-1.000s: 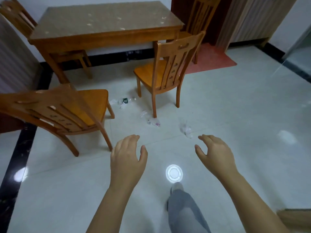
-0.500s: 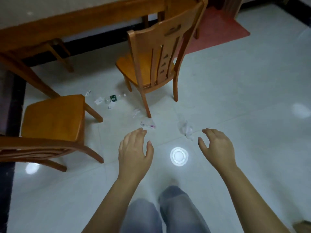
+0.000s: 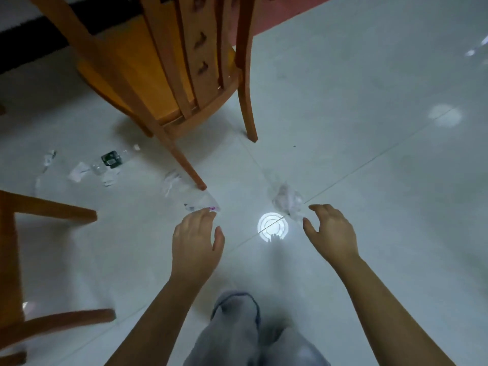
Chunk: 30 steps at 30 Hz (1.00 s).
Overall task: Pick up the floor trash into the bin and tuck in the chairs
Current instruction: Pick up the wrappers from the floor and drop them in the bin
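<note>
Nothing binned yet
Trash (image 3: 286, 202) lies around the chair (image 3: 169, 75) (untucked); left hand (image 3: 195, 244) and right hand (image 3: 332, 233) hover spread, holding nothing.

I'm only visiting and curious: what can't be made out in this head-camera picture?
Head view:
Bin: out of frame.
Near chair: back's top cut off by the top edge.
Second chair: mostly cut off by the left edge.
Left hand and clear wrapper: contact unclear; fingertips cover its edge.
Scraps at left: too blurred to identify.
</note>
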Tool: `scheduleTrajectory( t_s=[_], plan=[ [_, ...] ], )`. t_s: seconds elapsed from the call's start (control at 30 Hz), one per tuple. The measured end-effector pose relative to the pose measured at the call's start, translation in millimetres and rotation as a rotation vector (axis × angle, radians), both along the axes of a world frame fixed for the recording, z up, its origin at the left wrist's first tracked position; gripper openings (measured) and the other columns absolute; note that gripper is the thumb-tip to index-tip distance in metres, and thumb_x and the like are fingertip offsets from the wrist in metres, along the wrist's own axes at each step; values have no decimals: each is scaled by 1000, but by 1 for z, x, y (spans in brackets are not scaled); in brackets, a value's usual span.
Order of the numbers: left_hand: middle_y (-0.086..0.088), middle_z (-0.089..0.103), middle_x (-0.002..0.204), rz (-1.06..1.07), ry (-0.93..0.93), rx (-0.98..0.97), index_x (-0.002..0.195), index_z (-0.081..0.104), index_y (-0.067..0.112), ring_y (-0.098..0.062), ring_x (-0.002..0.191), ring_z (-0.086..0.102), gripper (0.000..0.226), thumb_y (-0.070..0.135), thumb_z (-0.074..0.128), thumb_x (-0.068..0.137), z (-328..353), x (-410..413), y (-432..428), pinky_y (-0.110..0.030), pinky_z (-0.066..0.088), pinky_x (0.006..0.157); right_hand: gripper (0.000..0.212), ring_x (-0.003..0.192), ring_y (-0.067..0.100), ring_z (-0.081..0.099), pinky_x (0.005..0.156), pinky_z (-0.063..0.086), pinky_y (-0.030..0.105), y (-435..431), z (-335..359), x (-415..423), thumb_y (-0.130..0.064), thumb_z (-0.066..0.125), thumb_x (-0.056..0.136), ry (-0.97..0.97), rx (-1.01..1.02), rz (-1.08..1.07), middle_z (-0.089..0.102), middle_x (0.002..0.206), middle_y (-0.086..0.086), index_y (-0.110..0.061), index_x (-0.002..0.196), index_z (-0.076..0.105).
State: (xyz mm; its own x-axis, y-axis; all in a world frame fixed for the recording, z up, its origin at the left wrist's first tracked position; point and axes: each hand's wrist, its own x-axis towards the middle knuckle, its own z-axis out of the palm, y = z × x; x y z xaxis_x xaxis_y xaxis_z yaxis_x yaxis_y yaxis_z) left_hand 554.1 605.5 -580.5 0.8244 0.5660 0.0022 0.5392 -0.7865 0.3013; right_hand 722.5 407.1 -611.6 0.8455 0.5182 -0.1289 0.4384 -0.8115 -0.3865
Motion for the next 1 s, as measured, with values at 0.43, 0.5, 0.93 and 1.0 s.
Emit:
scheduleTrajectory(
  t_s=[0.43, 0.5, 0.93, 1.0],
  plan=[
    [-17, 69, 100, -57, -25, 41, 98, 67, 0, -33, 90, 65, 33, 21, 56, 76, -262, 50, 80, -46, 51, 79, 41, 107, 28, 53, 81, 47, 39, 50, -284, 59, -27, 60, 85, 236, 86, -325, 51, 123, 12, -12, 122, 52],
    [-16, 69, 101, -60, -48, 49, 99, 67, 1, -33, 92, 65, 32, 21, 55, 77, -280, 49, 88, -45, 50, 80, 44, 109, 31, 51, 82, 46, 42, 56, -305, 68, -28, 62, 83, 172, 76, -314, 50, 125, 13, -11, 123, 52],
    [-18, 69, 100, -47, -84, 107, 99, 66, -2, -35, 90, 65, 33, 18, 56, 74, -349, 21, 109, -47, 51, 77, 27, 93, 34, 53, 69, 45, 38, 71, -386, 87, -11, 59, 82, 97, 11, -217, 54, 109, 18, -4, 108, 57],
    [-18, 69, 99, -40, -85, 106, 99, 66, -2, -35, 89, 65, 34, 19, 56, 74, -354, 22, 109, -47, 51, 76, 15, 81, 30, 53, 64, 41, 33, 76, -386, 87, -6, 56, 82, 105, 64, -186, 56, 100, 16, -2, 97, 58]
  ],
)
